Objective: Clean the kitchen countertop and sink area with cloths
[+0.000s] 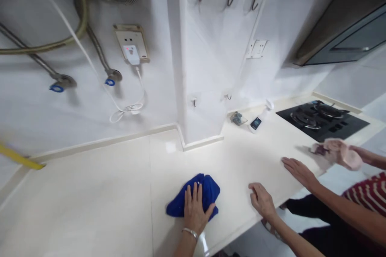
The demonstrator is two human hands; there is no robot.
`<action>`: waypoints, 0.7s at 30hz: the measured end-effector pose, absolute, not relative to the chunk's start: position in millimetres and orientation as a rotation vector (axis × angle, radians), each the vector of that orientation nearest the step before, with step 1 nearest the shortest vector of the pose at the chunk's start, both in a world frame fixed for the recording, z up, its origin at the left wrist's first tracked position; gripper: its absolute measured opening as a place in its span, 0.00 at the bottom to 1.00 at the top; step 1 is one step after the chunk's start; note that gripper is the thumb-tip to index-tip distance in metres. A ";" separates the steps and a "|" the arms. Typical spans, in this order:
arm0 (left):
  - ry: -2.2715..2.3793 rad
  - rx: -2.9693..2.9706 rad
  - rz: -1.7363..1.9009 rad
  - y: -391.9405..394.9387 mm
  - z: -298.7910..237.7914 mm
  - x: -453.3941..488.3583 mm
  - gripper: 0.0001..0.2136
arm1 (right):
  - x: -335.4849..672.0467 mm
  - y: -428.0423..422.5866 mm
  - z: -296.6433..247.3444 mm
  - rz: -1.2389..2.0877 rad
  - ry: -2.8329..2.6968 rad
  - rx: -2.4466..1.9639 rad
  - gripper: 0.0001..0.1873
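A bunched blue cloth (pixel 211 188) lies on the pale countertop (pixel 114 196). My left hand (pixel 195 204), with a silver bracelet at the wrist, rests palm down on it, fingers stretched out and thumb spread to the right. To the right, near the counter's front edge, my right hand (pixel 263 201) leans on the surface with its fingers curled in and no object showing in them. Beyond it, a co-worker's hand (pixel 300 172) lies flat on the counter. That person's other hand is by a pink cloth (pixel 339 153), blurred by motion.
A black gas hob (pixel 322 118) is set into the counter at the far right, below a range hood (pixel 340 28). A small white device (pixel 255 123) and a clear dish (pixel 238 118) stand by the wall. The wall corner (pixel 183 140) juts out ahead. A yellow hose (pixel 21 156) is at left.
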State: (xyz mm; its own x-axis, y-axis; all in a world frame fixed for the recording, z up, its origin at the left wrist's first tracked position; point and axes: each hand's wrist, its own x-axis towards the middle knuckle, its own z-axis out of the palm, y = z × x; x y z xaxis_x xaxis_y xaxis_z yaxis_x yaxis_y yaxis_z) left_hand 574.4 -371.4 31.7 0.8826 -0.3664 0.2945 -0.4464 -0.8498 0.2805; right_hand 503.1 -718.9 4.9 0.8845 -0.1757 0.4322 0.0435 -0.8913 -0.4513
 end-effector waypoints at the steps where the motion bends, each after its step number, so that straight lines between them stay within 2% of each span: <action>1: -0.593 2.716 0.310 -364.4 34.8 581.3 0.33 | 502.9 -718.5 7.8 -0.641 0.105 -2.594 0.14; 5: -0.444 2.753 0.283 -327.5 43.2 632.7 0.25 | 502.0 -717.2 11.9 -0.631 0.124 -2.599 0.15; 12: 0.008 2.767 0.484 -310.5 46.0 735.1 0.31 | 501.1 -720.2 0.8 -0.624 0.123 -2.606 0.14; 21: 0.003 2.687 0.523 -337.2 51.3 817.9 0.25 | 492.3 -730.9 -17.2 -0.603 0.139 -2.615 0.13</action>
State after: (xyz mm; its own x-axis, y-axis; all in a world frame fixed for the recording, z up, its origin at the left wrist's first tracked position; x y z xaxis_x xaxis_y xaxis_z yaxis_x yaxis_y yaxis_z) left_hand 817.9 -337.2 51.3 0.9300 0.0776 0.3592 -0.0728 -0.9192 0.3870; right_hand 492.3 -730.9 -17.2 0.8993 -0.1938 0.3921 0.0030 -0.8937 -0.4486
